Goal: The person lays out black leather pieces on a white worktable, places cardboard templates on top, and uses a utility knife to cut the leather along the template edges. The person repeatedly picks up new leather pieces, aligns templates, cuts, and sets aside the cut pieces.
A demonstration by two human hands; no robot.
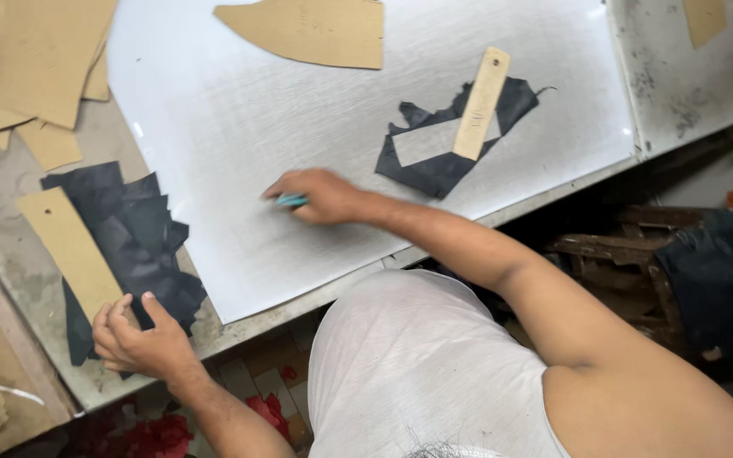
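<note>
Right hand [320, 197] grips one teal tool [292, 201], perhaps a knife.

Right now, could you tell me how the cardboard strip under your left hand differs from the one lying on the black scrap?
The strip by the left hand, call it the near strip, is larger and darker tan, lying on a pile of black pieces. The far strip looks smaller and paler, lies across a single cut-out black scrap, and nothing touches it. Both are flat, with a hole near the upper end.
</note>
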